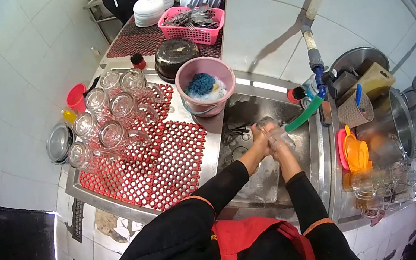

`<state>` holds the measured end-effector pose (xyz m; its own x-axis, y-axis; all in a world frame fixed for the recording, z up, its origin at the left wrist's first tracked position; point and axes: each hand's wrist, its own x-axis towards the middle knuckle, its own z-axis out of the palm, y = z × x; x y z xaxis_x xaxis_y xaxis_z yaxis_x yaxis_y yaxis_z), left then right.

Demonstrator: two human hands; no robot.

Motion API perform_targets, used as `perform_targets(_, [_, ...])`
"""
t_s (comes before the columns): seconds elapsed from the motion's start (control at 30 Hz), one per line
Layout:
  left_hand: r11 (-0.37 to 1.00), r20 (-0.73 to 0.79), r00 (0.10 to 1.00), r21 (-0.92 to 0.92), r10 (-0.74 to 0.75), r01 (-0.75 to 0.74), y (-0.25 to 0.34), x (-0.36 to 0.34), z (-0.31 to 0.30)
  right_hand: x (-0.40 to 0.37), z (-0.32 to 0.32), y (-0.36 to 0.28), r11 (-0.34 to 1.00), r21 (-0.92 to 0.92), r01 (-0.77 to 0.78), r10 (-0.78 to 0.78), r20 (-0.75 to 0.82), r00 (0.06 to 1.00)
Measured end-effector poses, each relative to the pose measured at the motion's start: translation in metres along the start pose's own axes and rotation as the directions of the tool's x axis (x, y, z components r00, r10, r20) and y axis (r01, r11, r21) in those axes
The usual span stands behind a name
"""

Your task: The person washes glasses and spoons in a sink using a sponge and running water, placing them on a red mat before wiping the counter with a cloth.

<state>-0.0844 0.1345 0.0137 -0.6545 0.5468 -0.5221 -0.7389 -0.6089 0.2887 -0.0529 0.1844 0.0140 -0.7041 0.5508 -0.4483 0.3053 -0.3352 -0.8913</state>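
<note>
Both of my hands are together over the metal sink (254, 191), just below the end of the green hose (304, 114). My left hand (262, 142) is closed around a clear glass mug (267, 122). Against the same glass, on its right side, my right hand (279, 145) is closed too. Part of the glass is hidden by my fingers. Some dark utensils (236, 129) lie in the sink behind my left hand. A pink bucket (203, 67) with suds and a blue scrubber (200, 85) stands at the sink's back left corner.
Several upturned glass mugs (123, 105) stand on the red mat (169, 158) at the left. Behind are a dark pan (177, 55), a pink cutlery basket (200, 33) and white bowls (148, 9). Orange items (356, 152), pots and glasses crowd the right. A person (121, 0) stands at the far end.
</note>
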Motion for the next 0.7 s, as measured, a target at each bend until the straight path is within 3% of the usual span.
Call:
perform_targets(0.03, [1.0, -0.005, 1.0, -0.002, -0.004, 0.004, 0.004, -0.002, -0.005, -0.004, -0.004, -0.001, 1.0, -0.002, -0.006, 0.006, -0.002, 1.0])
perform_targets(0.1, [0.997, 0.109, 0.992, -0.049, -0.059, 0.064, 0.025, -0.011, -0.009, -0.026, -0.019, -0.021, 0.951, 0.31, 0.01, -0.074, 0.194, 0.978])
perform_targets(0.13, [0.986, 0.052, 0.985, 0.034, 0.162, -0.163, 0.019, 0.018, -0.022, -0.036, -0.038, -0.038, 0.998, 0.056, -0.033, 0.012, 0.34, 0.94])
perform_targets(0.17, [0.987, 0.049, 0.987, 0.031, 0.156, -0.158, 0.024, 0.016, -0.023, -0.04, -0.041, -0.041, 0.998, 0.053, -0.038, 0.018, 0.336, 0.942])
perform_targets(0.2, [0.994, 0.067, 0.993, 0.043, 0.099, -0.102, 0.033, 0.008, -0.025, -0.043, -0.044, -0.042, 0.897, -0.277, 0.344, -0.291, 0.216, 0.932])
perform_targets(0.23, [0.997, 0.084, 0.996, 0.058, 0.039, -0.044, 0.033, 0.005, -0.032, -0.045, -0.047, -0.04, 0.564, -0.593, 0.575, -0.583, 0.207, 0.786])
perform_targets(0.27, [0.984, 0.239, 0.965, 0.119, 0.105, -0.136, 0.017, 0.021, -0.046, -0.021, -0.054, -0.028, 0.442, -0.694, 0.569, -0.496, 0.34, 0.799])
perform_targets(0.3, [0.985, 0.23, 0.969, 0.127, 0.087, -0.119, 0.018, -0.002, -0.035, -0.027, -0.046, -0.035, 0.454, -0.699, 0.553, -0.487, 0.326, 0.811])
perform_targets(0.37, [0.966, 0.407, 0.898, 0.248, -0.169, 0.069, 0.036, -0.065, 0.015, -0.041, -0.02, -0.057, 0.822, -0.473, 0.318, -0.152, 0.357, 0.922])
perform_targets(0.4, [0.939, 0.421, 0.905, 0.332, -0.058, -0.094, 0.023, -0.055, 0.01, -0.019, -0.024, -0.054, 0.896, -0.375, 0.24, -0.103, 0.349, 0.931])
perform_targets(0.43, [0.939, 0.388, 0.887, 0.321, -0.248, 0.122, 0.017, -0.043, 0.009, -0.022, -0.032, -0.054, 0.954, -0.267, 0.139, -0.046, 0.325, 0.944])
perform_targets(0.47, [0.915, 0.327, 0.919, 0.396, -0.221, 0.079, 0.014, -0.039, 0.0, -0.031, -0.034, -0.048, 0.899, -0.336, 0.283, -0.17, 0.327, 0.929])
perform_targets(0.5, [0.881, 0.27, 0.945, 0.471, -0.187, 0.04, 0.022, -0.053, 0.008, -0.047, -0.034, -0.057, 0.903, -0.341, 0.264, -0.159, 0.305, 0.939])
perform_targets(0.57, [0.923, 0.61, 0.708, 0.107, -0.355, 0.371, 0.006, 0.0, -0.026, -0.072, -0.035, -0.064, 0.642, -0.452, 0.619, -0.3, 0.595, 0.745])
perform_targets(0.6, [0.892, 0.665, 0.628, 0.133, -0.404, 0.432, 0.01, 0.005, -0.032, -0.078, -0.035, -0.061, 0.661, -0.466, 0.588, -0.285, 0.568, 0.772])
perform_targets(0.63, [0.92, 0.454, 0.801, 0.175, -0.391, 0.35, 0.014, -0.002, -0.032, -0.077, -0.034, -0.06, 0.747, -0.392, 0.538, -0.292, 0.533, 0.794])
perform_targets(0.67, [0.916, 0.555, 0.739, 0.12, -0.381, 0.383, 0.019, -0.013, -0.023, -0.074, -0.032, -0.058, 0.819, -0.305, 0.487, -0.301, 0.494, 0.816])
perform_targets(0.7, [0.901, 0.541, 0.732, 0.128, -0.414, 0.414, 0.018, -0.028, -0.009, -0.064, -0.027, -0.055, 0.883, -0.224, 0.413, -0.309, 0.384, 0.87])
